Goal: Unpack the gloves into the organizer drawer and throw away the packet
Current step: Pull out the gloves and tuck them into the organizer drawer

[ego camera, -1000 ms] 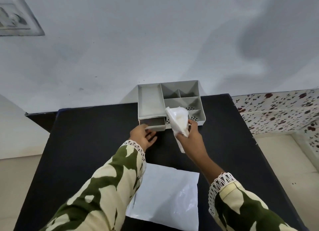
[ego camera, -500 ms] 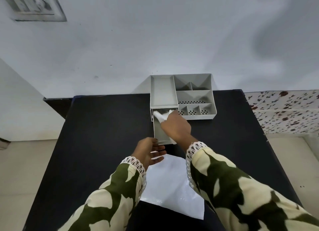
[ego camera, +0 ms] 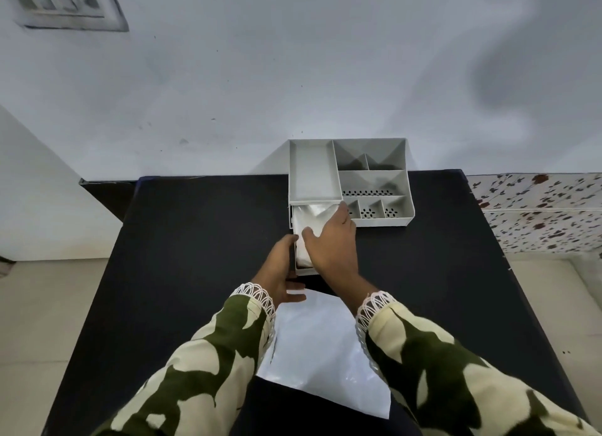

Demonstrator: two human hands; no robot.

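Note:
A grey organizer (ego camera: 371, 181) with several compartments stands at the far edge of the black table (ego camera: 195, 256). Its drawer (ego camera: 298, 269) is pulled out toward me under the left compartment. White gloves (ego camera: 311, 217) lie inside the drawer. My right hand (ego camera: 332, 243) rests flat on top of the gloves, pressing them down, fingers spread. My left hand (ego camera: 280, 272) holds the drawer's left front corner. The flat white packet (ego camera: 322, 347) lies on the table near me, between my forearms.
A pale wall rises right behind the organizer. A vent (ego camera: 68, 5) is at the upper left of the wall. Speckled tiles (ego camera: 537, 214) and a pale floor lie to the right of the table.
The drawer came out. My right hand carried the gloves from above the organizer down into the drawer and now lies flat on them. My left hand moved back with the drawer's front.

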